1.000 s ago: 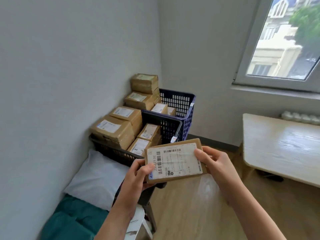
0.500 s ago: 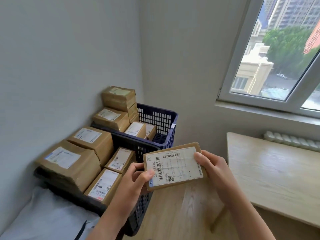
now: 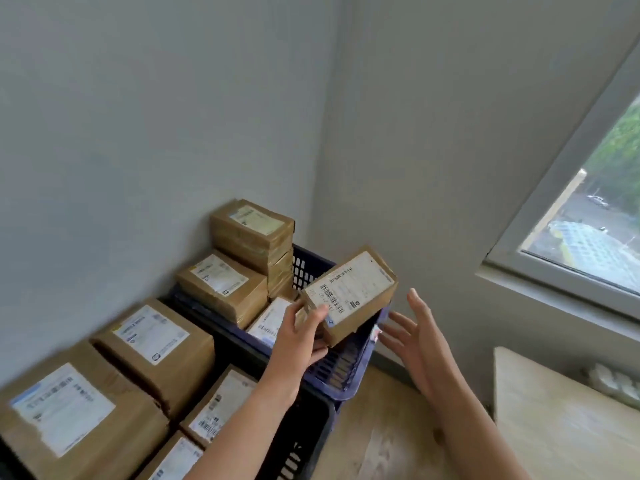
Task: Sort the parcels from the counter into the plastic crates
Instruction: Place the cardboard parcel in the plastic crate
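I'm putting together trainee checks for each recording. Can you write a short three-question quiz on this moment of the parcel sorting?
1. True or false: both hands grip the held parcel.
2. The held parcel appears to be above: A) the blue crate; B) the black crate; C) neither crate.
3. Fill in: the right hand is ____ (open or shut).

Key: 1 false, only the left hand grips it. 2 A. 3 open, fingers spread, touching nothing.

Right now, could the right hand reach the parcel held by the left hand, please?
Probably yes. The right hand is open and empty, close beside the parcel that the left hand grips over the blue crate; nothing visible lies between them.
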Action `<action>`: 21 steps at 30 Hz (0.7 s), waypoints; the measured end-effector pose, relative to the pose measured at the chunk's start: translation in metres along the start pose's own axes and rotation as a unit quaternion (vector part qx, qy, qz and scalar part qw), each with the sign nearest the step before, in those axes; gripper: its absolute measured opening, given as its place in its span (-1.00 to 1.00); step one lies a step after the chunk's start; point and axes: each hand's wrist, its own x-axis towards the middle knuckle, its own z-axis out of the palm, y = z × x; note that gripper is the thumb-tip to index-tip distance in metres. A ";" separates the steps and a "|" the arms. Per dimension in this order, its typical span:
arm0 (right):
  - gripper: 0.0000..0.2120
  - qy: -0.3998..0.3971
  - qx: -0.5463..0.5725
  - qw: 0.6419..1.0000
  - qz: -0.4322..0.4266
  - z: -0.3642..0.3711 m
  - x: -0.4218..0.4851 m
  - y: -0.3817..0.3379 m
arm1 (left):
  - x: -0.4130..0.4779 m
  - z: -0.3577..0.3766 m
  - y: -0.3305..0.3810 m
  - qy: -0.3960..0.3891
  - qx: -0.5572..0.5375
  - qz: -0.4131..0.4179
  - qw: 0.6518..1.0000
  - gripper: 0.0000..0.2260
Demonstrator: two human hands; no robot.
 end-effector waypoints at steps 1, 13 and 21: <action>0.03 -0.014 -0.003 1.000 0.019 0.007 0.016 0.005 | 0.015 0.000 0.002 0.008 0.001 -0.005 1.000 -0.65; -0.48 -0.080 0.034 0.990 0.112 0.039 0.185 0.041 | 0.137 -0.019 -0.024 0.102 0.286 0.009 0.953 -0.75; -0.47 -0.151 0.068 0.960 0.225 0.027 0.250 0.056 | 0.169 -0.030 -0.062 0.123 0.571 -0.021 0.811 -0.45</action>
